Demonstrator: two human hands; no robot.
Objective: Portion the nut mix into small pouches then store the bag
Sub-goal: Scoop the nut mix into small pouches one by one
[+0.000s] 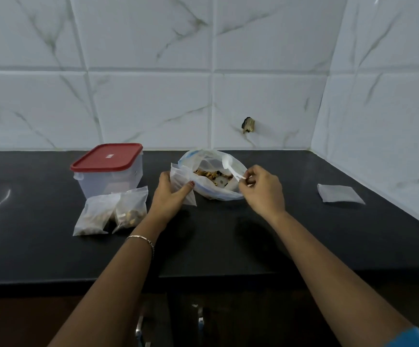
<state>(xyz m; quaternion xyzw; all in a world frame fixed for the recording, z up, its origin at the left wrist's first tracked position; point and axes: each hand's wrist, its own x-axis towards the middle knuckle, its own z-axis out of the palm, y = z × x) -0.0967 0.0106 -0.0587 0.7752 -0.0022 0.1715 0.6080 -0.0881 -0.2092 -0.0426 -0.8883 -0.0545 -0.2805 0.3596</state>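
Note:
The big clear bag of nut mix (216,191) lies open on the black counter (228,241), nuts showing inside. My left hand (172,196) grips a small clear pouch (178,179) upright at the bag's left edge. My right hand (262,189) pinches the handle of a white plastic spoon (229,165); its bowl is raised over the bag's mouth. Two filled pouches (110,214) lie side by side to the left.
A clear plastic box with a red lid (108,169) stands behind the filled pouches. A flat stack of empty pouches (338,194) lies at the right near the tiled corner wall. Cabinet handles (199,319) show below the counter's front edge.

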